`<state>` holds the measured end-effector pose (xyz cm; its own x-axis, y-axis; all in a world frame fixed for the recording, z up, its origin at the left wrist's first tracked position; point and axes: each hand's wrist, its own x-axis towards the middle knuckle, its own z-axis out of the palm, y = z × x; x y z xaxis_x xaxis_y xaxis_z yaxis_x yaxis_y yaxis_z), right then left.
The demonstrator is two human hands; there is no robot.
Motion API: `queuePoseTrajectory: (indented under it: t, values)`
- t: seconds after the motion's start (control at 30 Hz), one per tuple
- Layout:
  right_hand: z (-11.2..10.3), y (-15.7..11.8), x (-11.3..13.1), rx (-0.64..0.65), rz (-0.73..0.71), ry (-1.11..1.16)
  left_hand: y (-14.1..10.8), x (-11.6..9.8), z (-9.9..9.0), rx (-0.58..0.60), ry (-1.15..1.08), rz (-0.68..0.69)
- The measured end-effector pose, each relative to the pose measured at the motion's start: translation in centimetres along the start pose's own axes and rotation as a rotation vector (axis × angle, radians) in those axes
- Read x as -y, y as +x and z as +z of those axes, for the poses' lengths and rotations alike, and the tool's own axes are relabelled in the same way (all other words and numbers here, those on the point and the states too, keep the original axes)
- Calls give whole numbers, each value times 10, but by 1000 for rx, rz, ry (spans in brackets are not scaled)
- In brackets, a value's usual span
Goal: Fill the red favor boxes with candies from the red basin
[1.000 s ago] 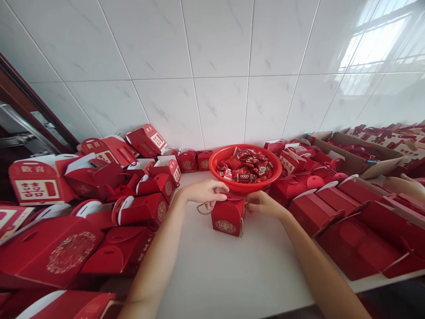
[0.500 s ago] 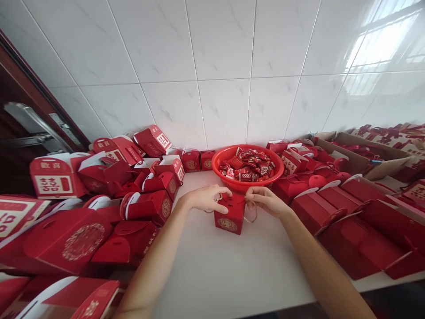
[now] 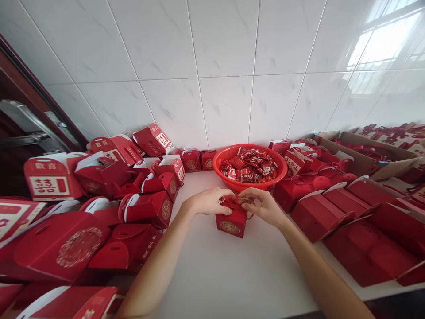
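A small red box (image 3: 231,224) with a gold round print stands closed on the white table (image 3: 212,274). My left hand (image 3: 212,201) rests over its top left, fingers curved around the box's upper edge, with a bit of twisted cord at the fingers. At the top right of the box, my right hand (image 3: 260,204) pinches the twisted cord (image 3: 245,200), and a loop of it hangs down beside the box. Just behind the hands sits a red plastic basin (image 3: 226,180) full of wrapped sweets (image 3: 250,166).
Many red gift boxes (image 3: 149,207) crowd the left side. More red boxes (image 3: 322,212) stand at the right, with a cardboard carton (image 3: 392,168) behind them. A tiled wall (image 3: 226,106) closes off the back; a door handle (image 3: 33,128) is at the far left.
My right hand has moved left, onto the top of the box, bringing the cord with it. My left hand stays at the box. The view has shifted slightly.
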<state>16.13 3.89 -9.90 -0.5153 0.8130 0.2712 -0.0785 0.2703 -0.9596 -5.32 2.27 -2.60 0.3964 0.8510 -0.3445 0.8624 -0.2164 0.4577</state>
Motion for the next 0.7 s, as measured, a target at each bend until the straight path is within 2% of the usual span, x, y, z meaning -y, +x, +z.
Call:
queuePoseTrajectory:
  t: [0.17, 0.3, 0.4, 0.53, 0.6, 0.7]
  values:
    - [4, -3, -1, -12, -67, -262, -6, -4, -7, -7, 46, -1]
    - [3, -3, 1, -12, -130, -387, -20, 3, -18, 11, -12, -29]
    - [4, -4, 1, -27, -211, -474, -28, 10, -24, -12, -194, 73]
    - [7, -4, 2, -46, -259, -540, -27, 11, -25, -107, -578, 237]
    - [8, -4, 2, -57, -251, -527, -22, 7, -25, -155, -724, 263]
    - [9, -5, 1, -65, -245, -494, -17, 3, -22, -169, -815, 245]
